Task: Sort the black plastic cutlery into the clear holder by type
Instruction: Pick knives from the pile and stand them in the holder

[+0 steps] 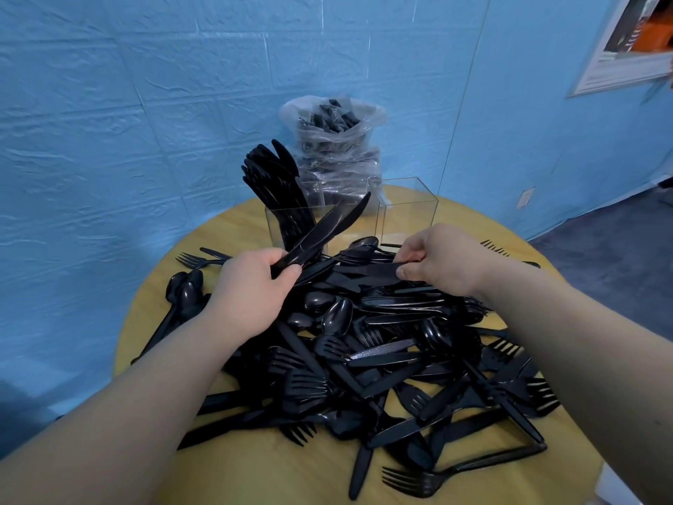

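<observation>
Here, knives (325, 227) are gripped at the handles by the left hand (251, 286); another knife (368, 272) (light, stiff, slick) is pinched by the right hand (442, 262).

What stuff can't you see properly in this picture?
Head view only:
- Plastic bag contents: crinkled film blurs them.
- Poster: cut off by the right edge.
- Piece pinched by the right hand: its far end is buried in the cutlery pile.
- Clear holder middle compartment: knives in the left hand cover it.
</observation>
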